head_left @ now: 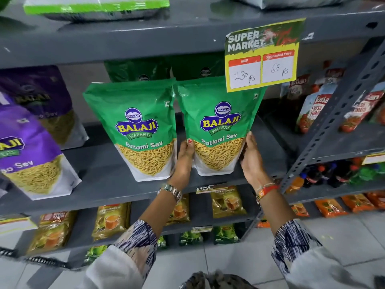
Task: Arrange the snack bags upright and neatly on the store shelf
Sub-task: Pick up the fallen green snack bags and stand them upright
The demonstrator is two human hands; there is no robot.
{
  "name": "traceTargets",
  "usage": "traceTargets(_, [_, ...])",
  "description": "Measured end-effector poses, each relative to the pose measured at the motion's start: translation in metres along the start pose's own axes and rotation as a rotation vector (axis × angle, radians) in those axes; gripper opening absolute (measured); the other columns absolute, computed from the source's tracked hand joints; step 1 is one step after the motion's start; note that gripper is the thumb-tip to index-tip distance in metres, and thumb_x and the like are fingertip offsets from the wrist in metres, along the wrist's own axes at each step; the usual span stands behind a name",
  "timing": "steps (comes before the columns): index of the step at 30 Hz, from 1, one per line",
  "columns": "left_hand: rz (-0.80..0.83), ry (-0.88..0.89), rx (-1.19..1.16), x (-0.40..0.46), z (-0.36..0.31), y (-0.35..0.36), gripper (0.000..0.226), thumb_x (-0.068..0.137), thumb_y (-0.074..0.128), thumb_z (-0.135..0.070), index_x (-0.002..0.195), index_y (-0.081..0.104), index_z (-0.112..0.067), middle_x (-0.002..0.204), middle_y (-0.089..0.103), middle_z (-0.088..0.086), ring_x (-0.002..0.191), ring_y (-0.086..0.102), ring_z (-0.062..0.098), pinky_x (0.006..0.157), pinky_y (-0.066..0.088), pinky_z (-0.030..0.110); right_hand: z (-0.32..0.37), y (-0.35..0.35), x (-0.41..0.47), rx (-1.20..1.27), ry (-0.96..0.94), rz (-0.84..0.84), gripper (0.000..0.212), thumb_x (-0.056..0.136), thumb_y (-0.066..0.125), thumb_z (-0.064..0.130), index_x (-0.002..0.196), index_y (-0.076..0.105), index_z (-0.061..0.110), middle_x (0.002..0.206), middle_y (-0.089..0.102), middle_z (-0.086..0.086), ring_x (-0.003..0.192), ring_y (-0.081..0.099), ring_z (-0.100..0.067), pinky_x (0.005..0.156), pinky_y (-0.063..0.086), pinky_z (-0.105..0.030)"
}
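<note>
Grey metal shelf [116,180], tiled floor [239,261]

Grey metal store shelf [116,176]: two green Balaji Ratlami Sev snack bags upright, side by side. Right green bag [218,126] gripped low at both edges by left hand [184,161] and right hand [251,161]; left green bag [137,130] touches it. Purple Balaji sev bags [31,147] lean at far left. Yellow price card [262,57] hangs from the shelf above.
</note>
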State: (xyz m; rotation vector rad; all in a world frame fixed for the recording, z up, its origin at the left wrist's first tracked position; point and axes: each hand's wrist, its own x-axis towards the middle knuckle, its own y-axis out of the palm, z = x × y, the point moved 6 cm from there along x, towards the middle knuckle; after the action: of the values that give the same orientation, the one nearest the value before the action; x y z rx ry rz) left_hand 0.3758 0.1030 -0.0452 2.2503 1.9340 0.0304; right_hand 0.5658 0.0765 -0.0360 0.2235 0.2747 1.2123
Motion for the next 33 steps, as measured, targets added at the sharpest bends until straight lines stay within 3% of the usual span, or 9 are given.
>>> traceTargets(2, [0.033,-0.054,-0.023,0.0,0.01,0.005,0.056,0.097,0.031,-0.041,0.148,0.022,-0.019,0.155,0.029,-0.006,0.141,0.029,0.007,0.117,0.022,0.029,-0.004,0.001,0.0,-0.005,-0.004,0.009,0.044,0.095,0.033,0.05,0.13,0.049,0.029,0.119,0.063,0.012,0.105,0.061,0.003,0.078,0.051,-0.018])
traceTargets(4, [0.022,-0.082,-0.028,0.004,0.016,0.005,0.062,0.096,0.031,-0.045,0.15,0.015,-0.021,0.159,0.019,-0.003,0.146,0.019,0.013,0.118,0.014,0.034,-0.008,0.004,0.003,0.019,-0.003,0.015,0.052,0.095,0.033,0.05,0.138,0.042,0.023,0.124,0.061,0.007,0.111,0.059,-0.002,0.083,0.05,-0.02])
traceTargets(11, [-0.024,-0.095,-0.099,0.014,0.016,0.0,0.057,0.097,0.034,-0.039,0.147,0.027,-0.013,0.154,0.032,0.011,0.142,0.031,0.027,0.119,0.021,0.049,-0.013,0.012,0.006,0.075,0.021,0.028,0.052,0.096,0.034,0.047,0.139,0.041,0.019,0.135,0.055,-0.006,0.121,0.055,-0.018,0.099,0.046,-0.036])
traceTargets(14, [-0.065,-0.106,0.026,0.001,0.012,0.001,0.057,0.097,0.03,-0.04,0.144,0.031,-0.007,0.152,0.035,0.013,0.14,0.033,0.029,0.119,0.02,0.041,-0.012,0.008,0.001,0.054,-0.012,-0.03,0.048,0.096,0.036,0.044,0.136,0.043,0.019,0.13,0.058,-0.005,0.117,0.056,-0.016,0.096,0.047,-0.034])
traceTargets(17, [-0.147,-0.054,0.325,-0.032,0.008,-0.006,0.057,0.095,0.027,-0.05,0.133,0.045,-0.012,0.139,0.05,0.004,0.126,0.045,0.021,0.1,0.025,0.021,-0.011,-0.005,-0.014,0.032,-0.09,-0.222,0.036,0.095,0.044,0.035,0.124,0.051,0.015,0.132,0.056,-0.009,0.111,0.056,-0.011,0.091,0.045,-0.029])
traceTargets(20, [-0.316,0.067,0.251,-0.071,0.004,-0.027,0.042,0.094,0.037,-0.047,0.109,0.063,-0.016,0.102,0.067,-0.009,0.092,0.06,0.008,0.079,0.044,0.014,-0.013,-0.004,-0.046,0.067,-0.217,-0.395,0.013,0.088,0.054,0.026,0.102,0.055,0.025,0.113,0.058,0.002,0.095,0.056,0.004,0.08,0.043,-0.015])
traceTargets(24, [-0.692,0.32,0.113,-0.102,-0.014,-0.087,0.031,0.092,0.041,-0.02,0.069,0.061,-0.015,0.063,0.055,-0.001,0.056,0.047,0.005,0.056,0.037,0.03,-0.025,0.042,-0.086,0.025,-0.351,-0.255,0.014,0.085,0.055,0.01,0.09,0.053,0.023,0.094,0.057,0.006,0.081,0.056,0.006,0.074,0.045,-0.012])
traceTargets(28, [-0.894,0.44,0.092,-0.092,-0.031,-0.148,0.02,0.09,0.04,-0.015,0.099,0.054,-0.004,0.098,0.054,0.005,0.092,0.051,0.011,0.082,0.039,0.033,-0.049,0.105,-0.096,-0.084,-0.199,0.041,0.014,0.091,0.054,0.014,0.104,0.056,0.02,0.104,0.059,0.004,0.096,0.056,-0.01,0.083,0.045,-0.024])
traceTargets(33, [-0.657,0.207,-0.042,-0.045,-0.034,-0.178,0.046,0.099,0.031,-0.031,0.142,0.029,-0.015,0.151,0.033,0.008,0.137,0.035,0.021,0.115,0.029,0.041,-0.066,0.155,-0.086,-0.32,0.024,0.226,0.065,0.092,0.048,0.044,0.147,0.022,0.022,0.155,0.03,-0.005,0.14,0.033,-0.02,0.115,0.029,-0.04])
